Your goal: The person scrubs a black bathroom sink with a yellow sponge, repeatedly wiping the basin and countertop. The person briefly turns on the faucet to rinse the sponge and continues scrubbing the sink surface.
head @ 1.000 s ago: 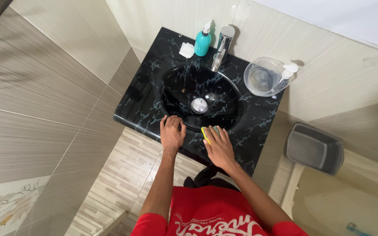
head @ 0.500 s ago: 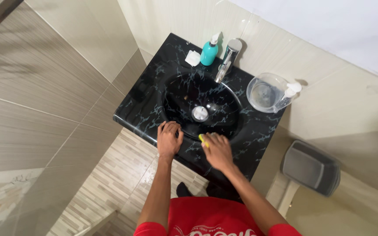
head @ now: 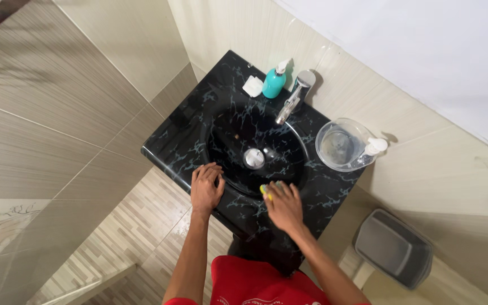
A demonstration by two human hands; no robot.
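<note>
We are pressing the sponge [head: 266, 189] under our right hand [head: 283, 205], fingers closed over it, on the sink [head: 187, 144] front rim. Left hand [head: 205, 187] is lying flat, empty, beside it.

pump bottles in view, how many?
2. A teal bottle stands at the sink's back edge, left of the tap. A clear one with a white pump leans in the clear jug at the back right. None seem hidden.
</note>
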